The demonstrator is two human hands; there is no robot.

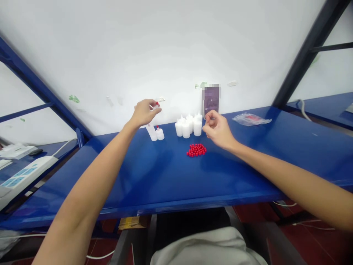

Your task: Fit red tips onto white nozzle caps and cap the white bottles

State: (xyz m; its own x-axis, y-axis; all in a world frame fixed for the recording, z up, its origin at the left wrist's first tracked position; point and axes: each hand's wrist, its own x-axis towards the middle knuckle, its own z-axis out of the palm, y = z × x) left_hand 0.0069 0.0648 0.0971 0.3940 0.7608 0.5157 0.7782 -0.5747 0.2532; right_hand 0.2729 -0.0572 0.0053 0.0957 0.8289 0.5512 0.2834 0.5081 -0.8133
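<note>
The left hand [145, 111] is raised over the far left part of the blue table [165, 176]. Its thumb and fingers are closed around a small white bottle [156, 107] topped with red; the fingers hide most of its body. Below it, two white containers stand side by side: a red-tipped bottle [160, 134] and, just to its left, a taller white container [151, 131].

The right hand [217, 129] is just right of the white bottle cluster [186, 129], fingers curled and thumb drawn close to the index finger. Whether anything is pinched there cannot be told.

A pile of red caps [196, 150] lies on the near side of the cluster. A dark-screened device [211, 98] stands upright behind the right hand; a clear plastic bag [251, 119] lies farther right.
</note>
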